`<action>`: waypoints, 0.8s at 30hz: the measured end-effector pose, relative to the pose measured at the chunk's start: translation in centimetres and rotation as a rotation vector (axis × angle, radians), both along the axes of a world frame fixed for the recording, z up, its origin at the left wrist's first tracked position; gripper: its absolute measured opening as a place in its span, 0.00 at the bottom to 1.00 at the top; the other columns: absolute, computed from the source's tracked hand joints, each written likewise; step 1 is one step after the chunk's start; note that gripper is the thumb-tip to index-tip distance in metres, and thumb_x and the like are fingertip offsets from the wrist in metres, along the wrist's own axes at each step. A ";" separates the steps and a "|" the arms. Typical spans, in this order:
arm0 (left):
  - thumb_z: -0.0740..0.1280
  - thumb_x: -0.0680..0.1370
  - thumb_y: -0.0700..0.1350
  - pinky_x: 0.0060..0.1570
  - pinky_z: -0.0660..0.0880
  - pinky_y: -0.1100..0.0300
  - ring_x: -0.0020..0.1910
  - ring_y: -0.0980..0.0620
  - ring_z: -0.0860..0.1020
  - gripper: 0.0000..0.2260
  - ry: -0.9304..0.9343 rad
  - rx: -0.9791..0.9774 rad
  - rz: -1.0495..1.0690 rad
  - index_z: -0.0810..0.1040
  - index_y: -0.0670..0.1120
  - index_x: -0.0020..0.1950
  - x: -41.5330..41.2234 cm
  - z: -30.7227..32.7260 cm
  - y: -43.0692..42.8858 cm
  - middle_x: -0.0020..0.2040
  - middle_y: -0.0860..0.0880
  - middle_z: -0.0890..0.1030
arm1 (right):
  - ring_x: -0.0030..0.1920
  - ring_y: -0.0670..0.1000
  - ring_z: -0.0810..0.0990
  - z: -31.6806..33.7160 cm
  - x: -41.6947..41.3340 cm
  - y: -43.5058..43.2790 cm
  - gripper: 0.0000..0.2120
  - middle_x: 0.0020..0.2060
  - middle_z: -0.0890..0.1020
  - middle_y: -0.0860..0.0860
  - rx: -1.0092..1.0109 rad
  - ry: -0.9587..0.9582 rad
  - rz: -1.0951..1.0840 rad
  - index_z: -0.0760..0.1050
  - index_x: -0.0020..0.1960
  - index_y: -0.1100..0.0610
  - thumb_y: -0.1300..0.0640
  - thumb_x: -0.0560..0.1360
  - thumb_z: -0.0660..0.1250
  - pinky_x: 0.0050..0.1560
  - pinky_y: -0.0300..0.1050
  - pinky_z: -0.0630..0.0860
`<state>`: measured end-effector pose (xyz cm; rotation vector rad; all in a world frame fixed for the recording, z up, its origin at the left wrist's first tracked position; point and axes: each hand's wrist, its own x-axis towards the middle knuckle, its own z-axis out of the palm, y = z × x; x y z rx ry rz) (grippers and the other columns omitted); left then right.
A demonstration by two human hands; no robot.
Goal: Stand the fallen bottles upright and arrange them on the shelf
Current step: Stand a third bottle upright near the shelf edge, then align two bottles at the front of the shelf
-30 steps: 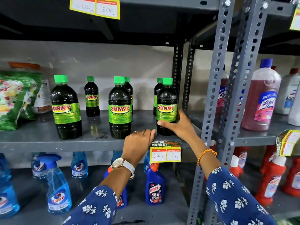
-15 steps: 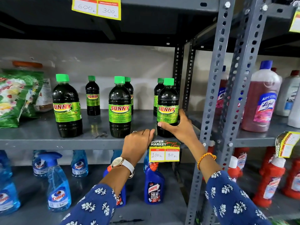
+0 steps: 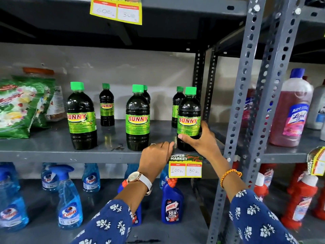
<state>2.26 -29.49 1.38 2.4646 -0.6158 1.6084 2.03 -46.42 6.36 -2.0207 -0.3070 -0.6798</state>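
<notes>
Several dark Sunny bottles with green caps stand upright on the grey middle shelf (image 3: 52, 147). Three large ones are in front: the left bottle (image 3: 81, 117), the middle bottle (image 3: 138, 118) and the right bottle (image 3: 189, 118). Three smaller ones stand behind them, the left-most (image 3: 106, 105) in plain sight, the other two partly hidden. My right hand (image 3: 202, 141) wraps the lower part of the right bottle, thumb in front and fingers behind. My left hand (image 3: 156, 155) rests on the shelf's front edge just left of that bottle, fingers curled, holding nothing.
A green detergent bag (image 3: 19, 106) leans at the shelf's left end. A perforated grey upright (image 3: 241, 111) stands right of the held bottle, with pink Lizol bottles (image 3: 292, 110) beyond. A yellow price tag (image 3: 185, 167) hangs below. Blue spray bottles (image 3: 69, 199) and a Harpic bottle (image 3: 172, 203) fill the lower shelf.
My right hand's fingers have closed a little further around the right bottle. The left hand and the bottles keep their places; only the view has shifted slightly.
</notes>
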 end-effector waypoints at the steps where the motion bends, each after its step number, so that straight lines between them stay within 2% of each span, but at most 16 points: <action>1: 0.56 0.79 0.48 0.20 0.65 0.63 0.22 0.46 0.75 0.19 0.036 -0.022 -0.058 0.76 0.44 0.33 -0.1 0.0 0.3 0.26 0.47 0.77 | 0.53 0.47 0.77 -0.1 -0.1 0.1 0.33 0.51 0.76 0.46 0.023 -0.001 -0.009 0.66 0.63 0.54 0.45 0.64 0.76 0.50 0.39 0.70; 2: 0.53 0.81 0.49 0.24 0.71 0.60 0.28 0.45 0.79 0.21 0.077 -0.060 -0.148 0.78 0.42 0.37 -0.4 0.1 0.8 0.32 0.45 0.80 | 0.55 0.49 0.77 -0.4 -0.3 0.1 0.34 0.53 0.76 0.48 0.046 -0.013 -0.041 0.65 0.63 0.56 0.43 0.64 0.75 0.52 0.41 0.72; 3: 0.51 0.83 0.50 0.33 0.77 0.58 0.37 0.45 0.81 0.22 0.101 -0.118 -0.246 0.80 0.41 0.43 -1.0 0.1 1.5 0.40 0.43 0.83 | 0.58 0.52 0.76 -0.8 -0.5 0.3 0.36 0.55 0.75 0.51 0.039 -0.088 -0.119 0.64 0.63 0.58 0.41 0.65 0.73 0.55 0.44 0.73; 4: 0.49 0.83 0.50 0.45 0.78 0.56 0.47 0.46 0.81 0.23 0.104 -0.171 -0.331 0.80 0.39 0.49 -1.8 0.4 2.5 0.48 0.42 0.83 | 0.60 0.55 0.73 -1.2 -0.9 0.6 0.37 0.58 0.73 0.55 -0.012 -0.233 -0.225 0.63 0.64 0.60 0.38 0.66 0.70 0.58 0.48 0.73; 6: 0.49 0.83 0.49 0.60 0.71 0.58 0.59 0.48 0.75 0.21 0.016 -0.277 -0.413 0.78 0.38 0.57 -3.5 0.8 5.0 0.57 0.42 0.79 | 0.58 0.57 0.70 -1.8 -2.2 2.2 0.32 0.57 0.70 0.60 -0.129 -0.670 -0.370 0.65 0.61 0.62 0.38 0.70 0.66 0.59 0.47 0.71; 7: 0.50 0.83 0.48 0.62 0.68 0.57 0.61 0.48 0.73 0.19 -0.063 -0.318 -0.409 0.76 0.38 0.59 -4.2 1.0 6.4 0.59 0.41 0.77 | 0.56 0.57 0.70 -1.8 -2.7 3.4 0.29 0.55 0.70 0.60 -0.150 -0.830 -0.344 0.66 0.59 0.62 0.40 0.71 0.65 0.59 0.44 0.70; 8: 0.52 0.82 0.48 0.64 0.67 0.54 0.62 0.47 0.71 0.17 -0.154 -0.351 -0.373 0.73 0.38 0.61 -4.6 1.2 8.0 0.60 0.41 0.76 | 0.54 0.56 0.71 -1.4 -3.4 5.2 0.26 0.53 0.72 0.60 -0.155 -0.898 -0.261 0.67 0.57 0.62 0.42 0.72 0.66 0.59 0.42 0.70; 9: 0.53 0.82 0.47 0.64 0.65 0.52 0.64 0.45 0.69 0.16 -0.238 -0.390 -0.306 0.70 0.39 0.62 -4.8 1.3 9.7 0.62 0.41 0.73 | 0.53 0.54 0.72 -0.8 -3.9 7.1 0.25 0.51 0.74 0.60 -0.146 -0.875 -0.163 0.68 0.56 0.62 0.44 0.71 0.67 0.58 0.41 0.71; 10: 0.56 0.81 0.48 0.65 0.64 0.50 0.65 0.44 0.68 0.16 -0.295 -0.446 -0.220 0.68 0.39 0.63 -4.6 1.5 11.5 0.64 0.40 0.70 | 0.52 0.53 0.73 -0.1 -4.1 9.0 0.26 0.50 0.76 0.59 -0.121 -0.759 -0.068 0.68 0.57 0.62 0.44 0.69 0.69 0.57 0.41 0.72; 12: 0.61 0.78 0.50 0.66 0.62 0.47 0.68 0.42 0.63 0.22 -0.309 -0.577 -0.032 0.63 0.38 0.66 -3.7 1.9 15.2 0.67 0.37 0.66 | 0.56 0.49 0.73 1.3 -4.3 12.1 0.35 0.56 0.75 0.54 -0.045 -0.395 0.066 0.65 0.64 0.59 0.43 0.65 0.73 0.58 0.42 0.72; 13: 0.64 0.77 0.54 0.66 0.62 0.45 0.70 0.41 0.61 0.28 -0.260 -0.639 0.048 0.61 0.38 0.68 -3.2 2.0 17.1 0.69 0.36 0.64 | 0.58 0.47 0.73 1.7 -4.1 13.2 0.41 0.58 0.73 0.51 0.001 -0.227 0.104 0.61 0.68 0.58 0.42 0.63 0.75 0.57 0.39 0.71; 15: 0.67 0.72 0.61 0.66 0.63 0.42 0.71 0.40 0.62 0.41 -0.013 -0.751 0.147 0.55 0.37 0.72 -2.7 2.3 19.7 0.72 0.36 0.61 | 0.56 0.43 0.71 1.8 -3.0 14.2 0.47 0.56 0.72 0.46 0.069 0.003 0.143 0.56 0.72 0.58 0.45 0.62 0.77 0.49 0.28 0.67; 17: 0.70 0.68 0.65 0.62 0.67 0.45 0.66 0.38 0.69 0.47 0.301 -0.797 0.206 0.55 0.38 0.74 -2.6 2.3 20.8 0.70 0.37 0.67 | 0.51 0.43 0.72 1.3 -2.3 14.1 0.41 0.50 0.74 0.45 -0.002 0.104 0.140 0.63 0.68 0.57 0.48 0.62 0.78 0.37 0.20 0.66; 18: 0.70 0.67 0.66 0.57 0.70 0.48 0.61 0.37 0.73 0.46 0.399 -0.757 0.274 0.59 0.39 0.72 -2.6 2.2 21.0 0.65 0.37 0.73 | 0.49 0.44 0.74 0.9 -2.1 14.0 0.36 0.48 0.76 0.45 -0.079 0.124 0.134 0.68 0.64 0.55 0.49 0.61 0.79 0.34 0.20 0.66; 21: 0.66 0.68 0.69 0.47 0.70 0.53 0.49 0.40 0.79 0.33 0.446 -0.605 0.405 0.70 0.43 0.58 -2.4 1.4 21.1 0.49 0.42 0.82 | 0.46 0.43 0.76 0.4 -1.5 13.9 0.26 0.49 0.82 0.49 -0.169 0.118 0.106 0.76 0.57 0.52 0.49 0.62 0.78 0.34 0.23 0.67; 24: 0.65 0.66 0.71 0.45 0.70 0.54 0.47 0.41 0.80 0.32 0.418 -0.629 0.423 0.70 0.45 0.53 -2.2 1.5 21.1 0.46 0.43 0.82 | 0.44 0.43 0.75 0.4 -1.3 14.1 0.26 0.52 0.83 0.51 -0.184 0.095 0.078 0.76 0.58 0.54 0.49 0.62 0.78 0.33 0.22 0.67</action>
